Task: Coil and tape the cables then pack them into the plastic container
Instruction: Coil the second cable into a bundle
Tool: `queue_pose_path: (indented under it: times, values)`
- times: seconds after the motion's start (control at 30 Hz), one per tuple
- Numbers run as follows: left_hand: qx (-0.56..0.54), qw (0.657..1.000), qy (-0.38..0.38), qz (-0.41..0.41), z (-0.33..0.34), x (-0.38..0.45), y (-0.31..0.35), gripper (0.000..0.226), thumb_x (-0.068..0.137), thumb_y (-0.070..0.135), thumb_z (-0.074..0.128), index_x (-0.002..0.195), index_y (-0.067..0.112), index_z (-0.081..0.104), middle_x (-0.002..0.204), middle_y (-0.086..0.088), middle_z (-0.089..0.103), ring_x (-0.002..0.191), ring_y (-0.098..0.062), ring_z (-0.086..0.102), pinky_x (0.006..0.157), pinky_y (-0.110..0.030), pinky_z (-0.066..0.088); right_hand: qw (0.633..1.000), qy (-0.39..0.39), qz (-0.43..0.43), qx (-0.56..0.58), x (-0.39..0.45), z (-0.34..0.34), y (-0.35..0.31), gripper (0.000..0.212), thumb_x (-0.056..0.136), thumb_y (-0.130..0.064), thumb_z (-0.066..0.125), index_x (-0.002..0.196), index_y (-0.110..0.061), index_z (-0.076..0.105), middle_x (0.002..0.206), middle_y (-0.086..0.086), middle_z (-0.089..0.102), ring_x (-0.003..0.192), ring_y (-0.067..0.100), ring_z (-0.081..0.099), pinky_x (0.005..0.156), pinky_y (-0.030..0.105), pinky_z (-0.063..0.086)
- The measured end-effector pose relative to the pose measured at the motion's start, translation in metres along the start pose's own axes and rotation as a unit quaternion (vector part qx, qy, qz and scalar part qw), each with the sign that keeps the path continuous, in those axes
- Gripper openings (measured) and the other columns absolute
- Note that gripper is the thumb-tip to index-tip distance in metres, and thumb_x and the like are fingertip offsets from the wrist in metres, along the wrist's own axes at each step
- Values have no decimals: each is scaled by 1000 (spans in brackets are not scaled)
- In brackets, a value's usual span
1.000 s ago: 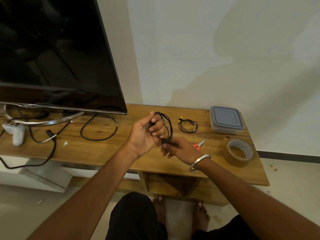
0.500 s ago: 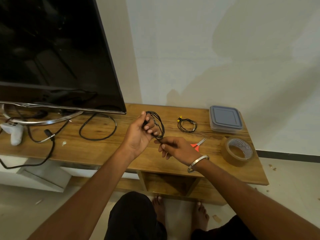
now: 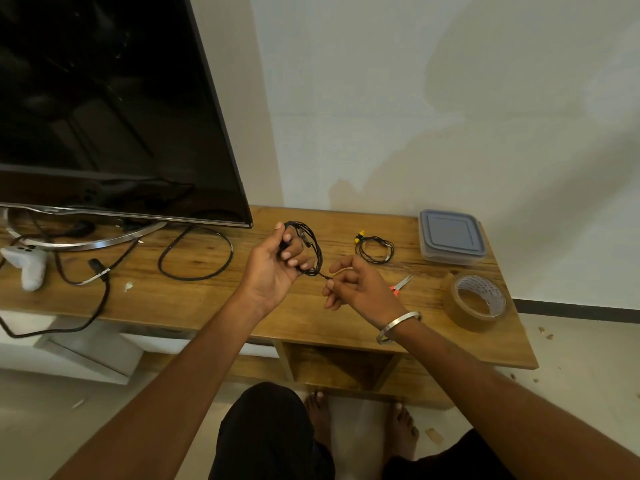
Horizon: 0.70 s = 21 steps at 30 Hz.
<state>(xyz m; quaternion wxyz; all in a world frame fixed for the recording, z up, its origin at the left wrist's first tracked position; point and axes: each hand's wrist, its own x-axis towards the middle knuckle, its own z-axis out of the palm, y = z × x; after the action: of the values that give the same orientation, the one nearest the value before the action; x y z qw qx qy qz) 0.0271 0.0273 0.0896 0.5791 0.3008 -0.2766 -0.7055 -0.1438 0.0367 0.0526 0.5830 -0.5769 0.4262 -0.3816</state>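
Left hand (image 3: 273, 268) grips a black cable coil (image 3: 310, 249) above the wooden table (image 3: 207, 296), fingers curled round the loops. Right hand (image 3: 360, 289) pinches the coil's free end between thumb and fingertips, just beside the left. A second coil (image 3: 374, 249) lies near the lidded container (image 3: 450, 241); tape (image 3: 478, 301) and scissors (image 3: 401, 283) rest at right.
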Motion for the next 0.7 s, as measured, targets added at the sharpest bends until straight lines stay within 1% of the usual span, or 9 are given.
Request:
queue_pose_path:
  times: [0.1,0.17,0.27,0.4,0.53,0.6,0.67,0.7]
  values:
    - [6,1000,5,-1,-2,0,0,37,104,31,30,71,17,41,51,5,30,46,-9,28,51,-24,36,1000,2,-19,-2,0,-1,-1,14,89,4,56,95,-8,55,75,11,64,57,17,65,58,28,55]
    - [8,1000,5,-4,-3,0,0,36,103,30,30,71,17,41,51,5,30,46,-9,28,51,-24,34,1000,2,-20,18,-1,-2,-4,17,88,6,56,99,-6,58,77,9,64,60,14,66,60,26,55]
    - [15,1000,3,-10,-3,-2,-1,37,103,29,29,71,17,40,50,5,30,45,-9,27,51,-24,32,998,15,-18,57,0,-3,-6,20,89,7,54,107,2,59,79,10,64,61,13,65,62,23,55]
    - [23,999,2,-25,-5,-3,-1,38,103,29,29,69,17,39,48,6,30,44,-9,26,48,-24,31,995,46,-8,92,1,-5,-6,14,92,0,53,103,1,61,78,11,64,60,15,65,60,25,55]
    - [30,999,4,-33,-8,-2,2,39,103,29,30,66,18,41,48,6,28,44,-9,25,48,-24,31,987,26,37,155,-2,-8,-8,23,97,-15,46,99,0,64,80,12,65,63,18,65,64,29,55]
    - [30,999,2,-37,-9,-1,3,40,102,28,31,65,18,41,47,6,28,44,-10,24,48,-24,31,988,11,46,145,-3,-8,-8,20,96,-12,48,97,-2,65,80,12,65,64,18,66,65,29,55]
    - [31,999,-2,-40,-9,-1,3,39,101,28,32,65,18,42,47,6,28,44,-10,24,49,-25,31,989,0,51,138,-4,-6,-8,12,93,-3,52,97,-2,63,80,12,66,62,16,66,63,27,55]
    - [32,999,-5,-40,-9,-1,2,39,101,28,32,65,18,42,47,6,28,45,-10,24,49,-25,31,988,0,57,146,-3,-5,-8,11,90,1,54,99,0,61,79,11,66,61,16,66,61,27,55]
